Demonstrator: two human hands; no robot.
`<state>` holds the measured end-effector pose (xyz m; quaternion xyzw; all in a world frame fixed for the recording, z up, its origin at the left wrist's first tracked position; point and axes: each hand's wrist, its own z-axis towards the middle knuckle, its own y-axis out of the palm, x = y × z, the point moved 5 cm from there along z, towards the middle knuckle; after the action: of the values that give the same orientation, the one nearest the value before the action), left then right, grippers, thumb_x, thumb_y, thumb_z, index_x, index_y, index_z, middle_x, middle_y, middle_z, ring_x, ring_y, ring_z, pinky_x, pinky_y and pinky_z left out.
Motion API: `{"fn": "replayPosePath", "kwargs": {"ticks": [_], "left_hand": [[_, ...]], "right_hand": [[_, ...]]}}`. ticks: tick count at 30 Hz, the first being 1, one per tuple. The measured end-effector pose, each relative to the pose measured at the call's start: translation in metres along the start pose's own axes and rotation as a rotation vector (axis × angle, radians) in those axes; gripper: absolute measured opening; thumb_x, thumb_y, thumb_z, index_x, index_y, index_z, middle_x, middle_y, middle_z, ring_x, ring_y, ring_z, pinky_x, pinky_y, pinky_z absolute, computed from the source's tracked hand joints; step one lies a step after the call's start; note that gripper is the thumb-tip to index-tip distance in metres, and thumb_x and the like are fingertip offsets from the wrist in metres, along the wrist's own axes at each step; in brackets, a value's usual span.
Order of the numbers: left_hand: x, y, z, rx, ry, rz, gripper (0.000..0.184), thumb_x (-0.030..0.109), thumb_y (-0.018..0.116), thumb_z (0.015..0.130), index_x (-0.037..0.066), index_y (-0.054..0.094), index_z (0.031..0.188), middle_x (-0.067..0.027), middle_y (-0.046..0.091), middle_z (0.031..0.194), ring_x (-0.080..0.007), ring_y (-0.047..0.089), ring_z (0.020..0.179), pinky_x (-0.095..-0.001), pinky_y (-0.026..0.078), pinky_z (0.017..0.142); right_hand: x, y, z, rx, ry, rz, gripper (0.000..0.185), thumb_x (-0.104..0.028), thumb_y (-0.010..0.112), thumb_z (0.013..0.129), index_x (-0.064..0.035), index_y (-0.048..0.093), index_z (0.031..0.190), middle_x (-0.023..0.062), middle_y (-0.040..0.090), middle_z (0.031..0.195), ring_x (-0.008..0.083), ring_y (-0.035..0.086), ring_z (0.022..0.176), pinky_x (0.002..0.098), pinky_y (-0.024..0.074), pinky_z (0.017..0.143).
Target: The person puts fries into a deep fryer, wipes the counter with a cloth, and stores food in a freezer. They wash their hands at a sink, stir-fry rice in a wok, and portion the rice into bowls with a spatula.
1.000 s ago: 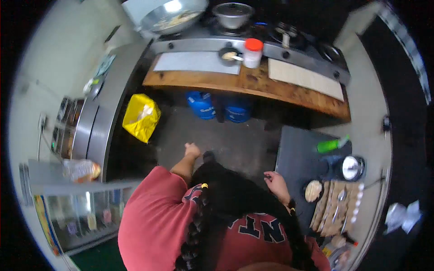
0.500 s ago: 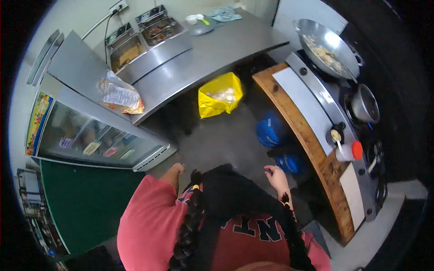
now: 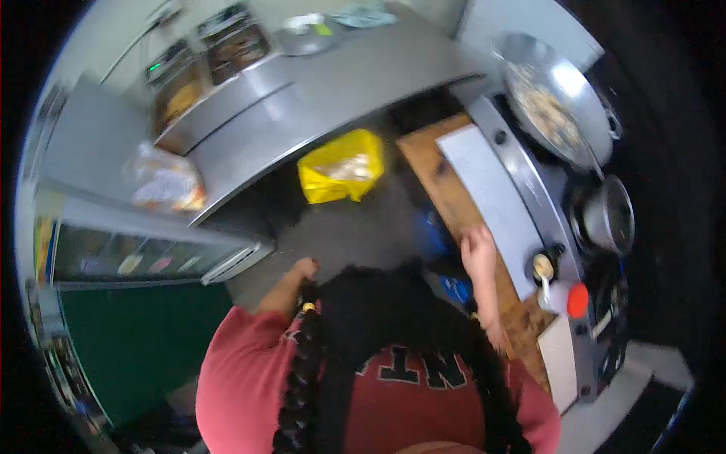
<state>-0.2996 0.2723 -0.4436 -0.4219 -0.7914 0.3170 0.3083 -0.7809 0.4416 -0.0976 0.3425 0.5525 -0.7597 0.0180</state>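
My left hand hangs low over the floor in front of my body; its fingers are blurred and I see nothing held in it. My right hand is above the wooden shelf along the stove, its fingers curled inward. What they hold, if anything, is hidden. To its right lie a white board on the shelf and a small dark cup with a spoon in pale contents. A jar with a red lid stands beside the cup.
A large wok with food and a pot stand on the stove. A yellow bag with pale things inside is on the floor ahead. The steel table, a plastic bag and a glass-door fridge are at the left.
My right hand has moved forward and up, from over the floor to over the wooden shelf. My left hand stays low. The view has shifted, so most surroundings appear farther left.
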Motion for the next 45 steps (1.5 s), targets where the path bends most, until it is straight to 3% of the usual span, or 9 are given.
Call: {"fn": "replayPosePath", "kwargs": {"ticks": [1,3,8,17,22,34,38,39,45], "left_hand": [[0.012,-0.033,0.019,0.116,0.104,0.073,0.027,0.019,0.060,0.083,0.008,0.070,0.106,-0.0186,0.070,0.106,-0.0376,0.067,0.098,-0.0443,0.054,0.087],[0.020,-0.099,0.033,0.214,-0.573,-0.850,0.020,0.020,0.060,0.087,0.006,0.069,0.099,-0.0191,0.069,0.101,-0.0381,0.066,0.096,-0.0446,0.052,0.084],[0.074,-0.272,0.086,0.804,-0.177,-0.708,0.015,0.010,0.056,0.091,0.002,0.068,0.096,-0.0178,0.067,0.092,-0.0359,0.065,0.092,-0.0420,0.050,0.081],[0.156,-0.506,0.145,1.257,0.246,-0.583,0.010,-0.006,0.057,0.084,0.001,0.064,0.088,-0.0144,0.059,0.095,-0.0326,0.060,0.091,-0.0376,0.050,0.075],[0.168,-0.581,0.184,1.252,0.405,-0.666,0.012,-0.007,0.057,0.084,0.001,0.064,0.090,-0.0126,0.056,0.101,-0.0249,0.060,0.089,-0.0304,0.050,0.068],[0.127,-0.769,0.295,1.192,0.301,-0.763,0.047,0.023,0.070,0.087,0.004,0.058,0.129,-0.0143,0.062,0.109,-0.0248,0.063,0.093,-0.0374,0.051,0.082],[0.132,-0.797,0.335,1.056,0.291,-0.848,0.065,0.035,0.073,0.088,0.002,0.049,0.138,-0.0102,0.064,0.102,-0.0190,0.061,0.083,-0.0336,0.052,0.078],[0.132,-0.799,0.347,1.053,0.305,-0.873,0.067,0.035,0.075,0.086,0.001,0.049,0.138,-0.0082,0.064,0.096,-0.0170,0.061,0.079,-0.0321,0.051,0.076],[0.136,-0.801,0.374,1.040,0.355,-0.984,0.071,0.033,0.077,0.083,0.001,0.048,0.138,-0.0079,0.062,0.089,-0.0176,0.063,0.074,-0.0334,0.052,0.071]], "right_hand": [[0.018,-0.027,0.012,0.134,-0.036,-0.021,0.021,-0.004,0.060,0.081,-0.0059,0.068,0.100,0.0158,0.063,0.104,0.0371,0.058,0.102,0.0432,0.0467,0.092],[0.049,-0.094,0.049,0.376,-0.071,-0.093,0.025,-0.006,0.063,0.080,-0.0075,0.068,0.105,0.0152,0.061,0.110,0.0363,0.055,0.108,0.0450,0.0443,0.095],[0.116,-0.241,0.129,0.692,-0.032,-0.462,0.033,-0.007,0.065,0.079,-0.0095,0.065,0.111,0.0152,0.058,0.118,0.0353,0.053,0.114,0.0466,0.0426,0.098],[0.255,-0.267,0.272,0.024,0.520,-0.708,0.033,-0.016,0.049,0.091,-0.0073,0.063,0.120,0.0219,0.066,0.115,0.0425,0.063,0.106,0.0516,0.0515,0.090],[0.303,-0.250,0.297,-0.002,0.578,-0.765,0.048,-0.007,0.039,0.093,-0.0133,0.052,0.138,0.0220,0.067,0.113,0.0378,0.065,0.106,0.0494,0.0509,0.090],[-0.033,-0.314,0.230,-0.158,0.320,-0.940,0.029,-0.007,0.053,0.085,-0.0070,0.069,0.109,0.0197,0.070,0.089,0.0358,0.068,0.084,0.0477,0.0524,0.074],[-0.038,-0.273,0.257,-0.152,0.272,-0.919,0.022,-0.005,0.053,0.084,-0.0025,0.069,0.099,0.0211,0.068,0.080,0.0359,0.068,0.079,0.0463,0.0533,0.071],[-0.010,-0.254,0.272,-0.226,0.392,-0.916,0.035,-0.008,0.053,0.087,-0.0090,0.066,0.119,0.0188,0.069,0.083,0.0368,0.067,0.082,0.0482,0.0529,0.073],[0.069,-0.221,0.319,-0.111,0.411,-1.036,0.041,-0.004,0.050,0.088,-0.0105,0.061,0.126,0.0206,0.069,0.084,0.0360,0.069,0.081,0.0486,0.0542,0.071]]}}
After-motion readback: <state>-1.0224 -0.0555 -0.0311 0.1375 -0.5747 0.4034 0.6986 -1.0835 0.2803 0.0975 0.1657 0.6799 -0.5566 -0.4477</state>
